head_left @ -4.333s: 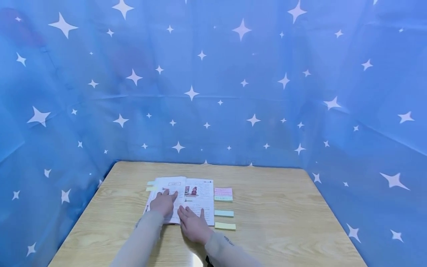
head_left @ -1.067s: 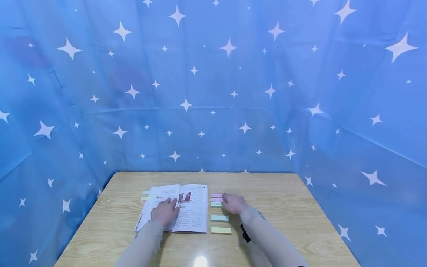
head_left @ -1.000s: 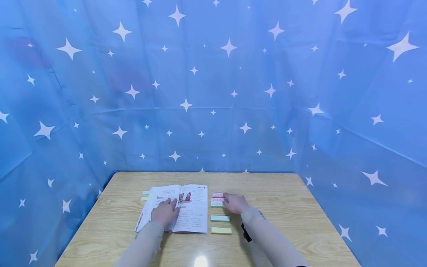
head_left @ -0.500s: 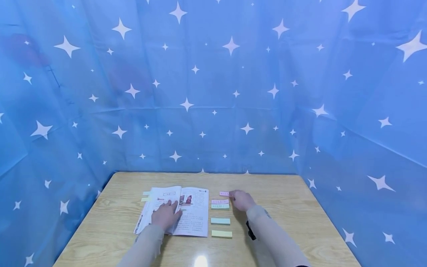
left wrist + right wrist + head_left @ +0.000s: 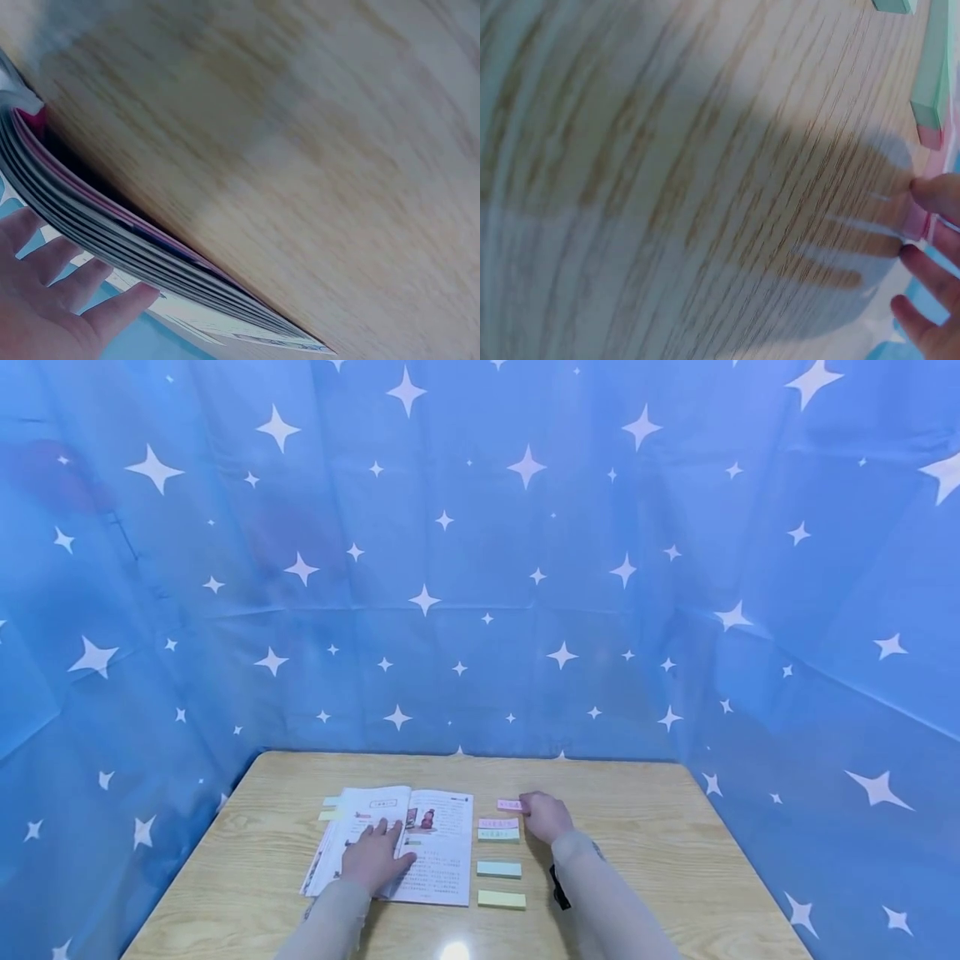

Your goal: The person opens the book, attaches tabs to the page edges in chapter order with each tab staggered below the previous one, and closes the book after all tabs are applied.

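The right hand (image 5: 547,817) apparently pinches the far pink strip (image 5: 510,805) by its right end, the length running left; the left hand (image 5: 372,859) rests spread on the book (image 5: 438,868).

The left fingers (image 5: 380,833) hide some of the book (image 5: 442,856), and the right fingers (image 5: 532,802) hide one end of the pink strip (image 5: 511,806) nearest the surface's (image 5: 637,835) far edge. Its writing (image 5: 509,805) is too small to read. The near edge is cut off.

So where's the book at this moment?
In the head view, the book lies open on the table's left part, under the left hand, with the sticky pads just to its right.
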Motion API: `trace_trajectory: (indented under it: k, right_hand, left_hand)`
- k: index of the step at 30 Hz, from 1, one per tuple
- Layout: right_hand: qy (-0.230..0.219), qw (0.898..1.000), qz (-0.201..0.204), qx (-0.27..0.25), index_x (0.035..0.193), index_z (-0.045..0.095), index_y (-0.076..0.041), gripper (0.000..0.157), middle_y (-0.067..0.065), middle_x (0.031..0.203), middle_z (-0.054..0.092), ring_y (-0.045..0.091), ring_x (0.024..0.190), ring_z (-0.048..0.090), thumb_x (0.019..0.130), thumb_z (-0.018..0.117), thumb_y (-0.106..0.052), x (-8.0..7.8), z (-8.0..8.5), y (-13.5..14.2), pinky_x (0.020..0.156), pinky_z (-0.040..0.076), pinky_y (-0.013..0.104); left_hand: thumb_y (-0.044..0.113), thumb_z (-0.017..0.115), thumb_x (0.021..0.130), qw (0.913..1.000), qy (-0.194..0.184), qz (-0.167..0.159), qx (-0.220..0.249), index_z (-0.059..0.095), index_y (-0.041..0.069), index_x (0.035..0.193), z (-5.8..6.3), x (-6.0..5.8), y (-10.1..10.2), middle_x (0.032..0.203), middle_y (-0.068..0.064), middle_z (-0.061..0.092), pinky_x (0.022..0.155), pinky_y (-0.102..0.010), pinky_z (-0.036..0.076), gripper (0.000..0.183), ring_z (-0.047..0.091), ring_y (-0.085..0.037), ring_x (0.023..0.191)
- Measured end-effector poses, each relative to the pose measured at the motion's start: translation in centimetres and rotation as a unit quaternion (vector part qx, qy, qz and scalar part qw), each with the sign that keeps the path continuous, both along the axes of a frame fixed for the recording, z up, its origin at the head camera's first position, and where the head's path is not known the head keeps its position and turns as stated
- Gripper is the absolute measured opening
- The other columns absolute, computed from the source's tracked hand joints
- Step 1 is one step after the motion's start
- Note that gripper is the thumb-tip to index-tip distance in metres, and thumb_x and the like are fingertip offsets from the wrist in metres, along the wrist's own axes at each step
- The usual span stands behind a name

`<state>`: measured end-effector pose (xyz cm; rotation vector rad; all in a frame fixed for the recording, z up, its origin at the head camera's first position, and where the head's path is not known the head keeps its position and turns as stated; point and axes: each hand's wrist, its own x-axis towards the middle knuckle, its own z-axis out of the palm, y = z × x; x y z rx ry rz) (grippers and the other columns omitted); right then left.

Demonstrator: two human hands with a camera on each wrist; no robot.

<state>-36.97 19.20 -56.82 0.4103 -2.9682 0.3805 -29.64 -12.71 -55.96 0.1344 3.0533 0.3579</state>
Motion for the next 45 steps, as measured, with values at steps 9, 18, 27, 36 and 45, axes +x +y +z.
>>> trace_trajectory:
  k: [9,18,27,36,45]
  right_hand:
    - [0.024,1.000,-0.008,-0.010,0.095,0.069,-0.009,0.020,0.006,0.093,0.066,0.023,0.087,0.061,0.078,0.060,-0.003,0.5,0.5,0.2,0.075,0.049,0.038]
    - [-0.002,0.998,-0.011,-0.066,0.097,0.068,-0.006,0.020,0.008,0.093,0.066,0.025,0.089,0.060,0.079,0.058,-0.002,1.1,1.5,1.0,0.078,0.049,0.040]
    - [0.026,0.996,0.013,-0.082,0.099,0.067,-0.009,0.022,0.006,0.097,0.065,0.021,0.089,0.060,0.080,0.059,-0.005,1.8,3.1,2.5,0.075,0.050,0.037]
    - [0.052,0.996,0.041,-0.066,0.099,0.067,-0.010,0.022,0.003,0.093,0.065,0.015,0.082,0.060,0.077,0.065,-0.009,3.9,5.4,2.1,0.071,0.051,0.030]
    - [0.070,0.990,0.104,-0.068,0.099,0.067,-0.008,0.022,0.003,0.092,0.066,0.016,0.083,0.061,0.077,0.065,-0.007,5.3,6.1,0.5,0.070,0.051,0.028]
  left_hand:
    - [0.059,0.053,0.075,1.0000,0.005,-0.004,0.000,0.044,0.015,0.131,0.1,0.3,0.3,0.134,-0.016,0.038,0.088,-0.061,0.032,0.072,0.032,-0.042,0.120]
    - [0.058,0.053,0.076,0.9999,0.011,-0.004,-0.005,0.044,0.014,0.131,0.4,0.5,-0.1,0.135,-0.016,0.037,0.088,-0.060,0.032,0.070,0.031,-0.041,0.121]
    - [0.057,0.054,0.077,0.9997,0.021,0.000,-0.014,0.046,0.012,0.129,0.8,0.4,0.0,0.132,-0.017,0.040,0.083,-0.061,0.035,0.069,0.035,-0.041,0.118]
    - [0.051,0.057,0.076,0.9988,0.049,-0.003,0.004,0.052,0.012,0.123,1.7,-0.1,0.5,0.125,-0.016,0.048,0.082,-0.059,0.037,0.062,0.042,-0.037,0.113]
    - [0.048,0.063,0.073,0.9938,0.099,-0.042,0.031,0.057,0.014,0.118,2.8,-0.6,1.7,0.118,-0.012,0.054,0.079,-0.054,0.042,0.057,0.049,-0.032,0.107]
